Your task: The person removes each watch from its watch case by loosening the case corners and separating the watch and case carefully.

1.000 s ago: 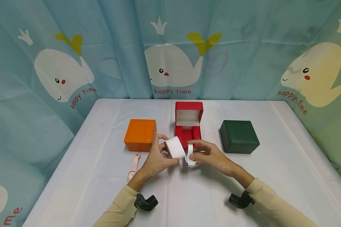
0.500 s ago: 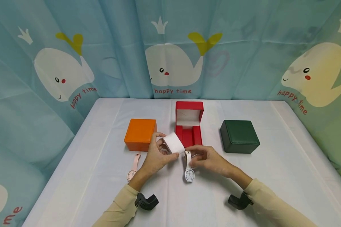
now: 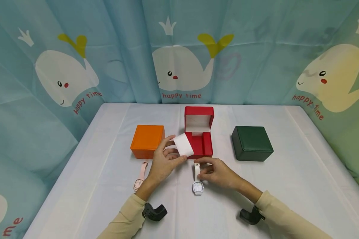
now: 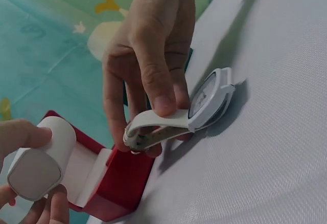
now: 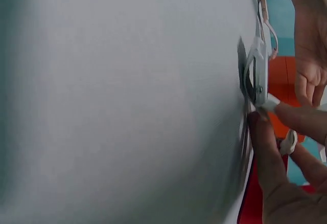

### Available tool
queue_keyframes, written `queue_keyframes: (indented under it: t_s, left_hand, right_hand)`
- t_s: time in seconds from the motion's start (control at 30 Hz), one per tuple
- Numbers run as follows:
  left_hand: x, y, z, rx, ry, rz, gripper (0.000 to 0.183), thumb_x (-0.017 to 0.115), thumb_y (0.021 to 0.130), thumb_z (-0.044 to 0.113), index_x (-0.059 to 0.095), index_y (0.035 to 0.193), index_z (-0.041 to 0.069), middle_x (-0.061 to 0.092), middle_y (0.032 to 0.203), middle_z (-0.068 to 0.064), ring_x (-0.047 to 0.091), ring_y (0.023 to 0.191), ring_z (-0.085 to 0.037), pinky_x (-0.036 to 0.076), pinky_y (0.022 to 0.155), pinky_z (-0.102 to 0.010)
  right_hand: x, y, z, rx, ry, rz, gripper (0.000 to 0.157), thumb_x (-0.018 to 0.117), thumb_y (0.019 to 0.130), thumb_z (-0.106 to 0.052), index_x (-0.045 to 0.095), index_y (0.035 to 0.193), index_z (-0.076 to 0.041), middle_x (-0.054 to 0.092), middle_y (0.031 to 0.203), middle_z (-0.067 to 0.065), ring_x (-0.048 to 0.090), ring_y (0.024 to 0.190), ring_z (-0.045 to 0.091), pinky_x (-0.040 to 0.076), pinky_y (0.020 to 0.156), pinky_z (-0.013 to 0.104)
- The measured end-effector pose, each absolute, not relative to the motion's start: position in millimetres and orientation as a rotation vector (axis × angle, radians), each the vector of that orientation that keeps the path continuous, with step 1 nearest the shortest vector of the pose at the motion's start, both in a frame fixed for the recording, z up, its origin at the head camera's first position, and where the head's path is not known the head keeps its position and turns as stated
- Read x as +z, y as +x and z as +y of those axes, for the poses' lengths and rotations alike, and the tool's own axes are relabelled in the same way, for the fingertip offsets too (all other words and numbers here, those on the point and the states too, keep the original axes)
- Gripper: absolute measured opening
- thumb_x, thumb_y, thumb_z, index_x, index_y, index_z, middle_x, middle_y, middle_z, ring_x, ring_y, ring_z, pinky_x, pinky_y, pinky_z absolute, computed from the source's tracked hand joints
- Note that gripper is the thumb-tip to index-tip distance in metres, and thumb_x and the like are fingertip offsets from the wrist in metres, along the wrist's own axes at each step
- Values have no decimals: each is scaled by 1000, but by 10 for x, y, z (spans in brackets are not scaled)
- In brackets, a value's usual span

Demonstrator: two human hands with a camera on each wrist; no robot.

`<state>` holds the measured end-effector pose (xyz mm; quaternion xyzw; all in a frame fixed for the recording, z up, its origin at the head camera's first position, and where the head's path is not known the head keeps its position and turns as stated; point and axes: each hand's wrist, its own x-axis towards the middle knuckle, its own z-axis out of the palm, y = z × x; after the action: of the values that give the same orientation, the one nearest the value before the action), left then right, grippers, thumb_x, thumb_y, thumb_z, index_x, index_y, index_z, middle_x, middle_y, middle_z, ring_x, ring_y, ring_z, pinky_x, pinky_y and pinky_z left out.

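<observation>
My left hand (image 3: 163, 162) grips a white watch pillow (image 3: 183, 145) in front of the open red watch box (image 3: 199, 110); in the left wrist view the pillow's flat rounded end (image 4: 34, 174) shows. To the right, my right hand (image 3: 219, 172) pinches the strap of a white wristwatch (image 3: 198, 187) between thumb and fingers. The watch's case is low at the white tabletop, dial up, its buckled strap pointing toward the red box. In the right wrist view the watch (image 5: 259, 75) appears edge-on. The red box's inner compartment holds no pillow.
A closed orange box (image 3: 148, 139) stands left of the red one, and a closed dark green box (image 3: 254, 141) stands right. Near my left wrist lies a pink wristwatch (image 3: 138, 184). A whale-print curtain (image 3: 179, 69) hangs behind the table.
The white watch has come off the pillow and down toward the table, its strap now stretched out lengthwise. My left hand has lifted the pillow slightly up and away toward the red box.
</observation>
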<state>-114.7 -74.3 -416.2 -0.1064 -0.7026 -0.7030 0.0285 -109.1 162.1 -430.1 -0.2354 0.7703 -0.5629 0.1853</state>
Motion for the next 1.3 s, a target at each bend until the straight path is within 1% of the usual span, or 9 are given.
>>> queue_keyframes:
  t_s: [0.2, 0.33, 0.6, 0.83, 0.9, 1.0, 1.13, 1.2, 1.3]
  left_hand:
    - [-4152, -1145, -736, -2172, -320, -2161, 78, 81, 81, -10, 44, 149, 0, 53, 128, -21, 65, 98, -35, 57, 86, -34]
    - [-4151, -1144, -734, -2167, -307, -2182, 78, 81, 81, -9, 44, 150, 0, 54, 126, -22, 65, 97, -35, 57, 86, -33]
    - [-4142, -1140, -728, -2161, -315, -2203, 80, 80, 82, -9, 42, 151, 0, 54, 127, -23, 65, 98, -35, 57, 86, -33]
    - [-4142, -1142, -712, -2122, -314, -2265, 81, 80, 83, -6, 40, 153, 0, 53, 130, -21, 64, 101, -34, 56, 85, -28]
    - [-4152, -1148, -706, -2101, -319, -2288, 82, 80, 84, -5, 39, 154, 1, 54, 130, -21, 63, 101, -32, 56, 85, -28]
    - [-4151, -1161, -694, -2054, -328, -2327, 83, 81, 84, -2, 38, 155, 6, 54, 130, -19, 63, 101, -30, 56, 86, -30]
    - [-4139, -1192, -671, -1983, -346, -2352, 82, 81, 84, -1, 42, 154, 12, 51, 136, -16, 64, 101, -29, 57, 88, -39]
    - [-4138, -1210, -658, -1951, -360, -2356, 79, 81, 83, -2, 45, 152, 11, 50, 139, -15, 64, 102, -30, 56, 89, -43]
    - [-4149, -1240, -633, -1922, -387, -2363, 76, 80, 83, -5, 48, 150, 7, 50, 142, -16, 65, 104, -31, 56, 90, -44]
  right_hand:
    - [-4268, -1041, 1581, -1443, -670, 2392, 43, 80, 84, 3, 65, 124, 5, 60, 121, 15, 67, 92, 22, 57, 73, 27]
    - [-4248, -1026, 1576, -1368, -658, 2439, 43, 78, 85, 5, 64, 125, 6, 59, 118, 14, 66, 91, 21, 57, 71, 27]
    - [-4212, -1013, 1570, -1325, -630, 2413, 44, 77, 85, 7, 63, 127, 10, 55, 117, 16, 64, 93, 22, 57, 74, 26]
    - [-4208, -997, 1555, -1312, -608, 2422, 47, 77, 84, 7, 61, 129, 10, 55, 116, 14, 62, 93, 21, 57, 75, 26]
    - [-4205, -1000, 1556, -1322, -600, 2419, 48, 77, 85, 6, 60, 129, 10, 56, 115, 13, 63, 93, 22, 56, 75, 26]
    - [-4191, -1005, 1565, -1356, -580, 2411, 48, 78, 85, 2, 59, 128, 9, 57, 113, 11, 64, 93, 22, 56, 75, 28]
    - [-4171, -1006, 1585, -1372, -533, 2441, 42, 78, 88, -7, 60, 124, 4, 59, 112, 7, 63, 94, 22, 55, 77, 31]
    - [-4165, -1010, 1595, -1367, -513, 2477, 36, 76, 90, -8, 62, 122, 1, 60, 111, 6, 63, 95, 21, 55, 79, 32]
    - [-4152, -1023, 1604, -1385, -496, 2535, 25, 73, 92, -7, 65, 116, -2, 64, 106, 3, 64, 92, 19, 56, 80, 33]
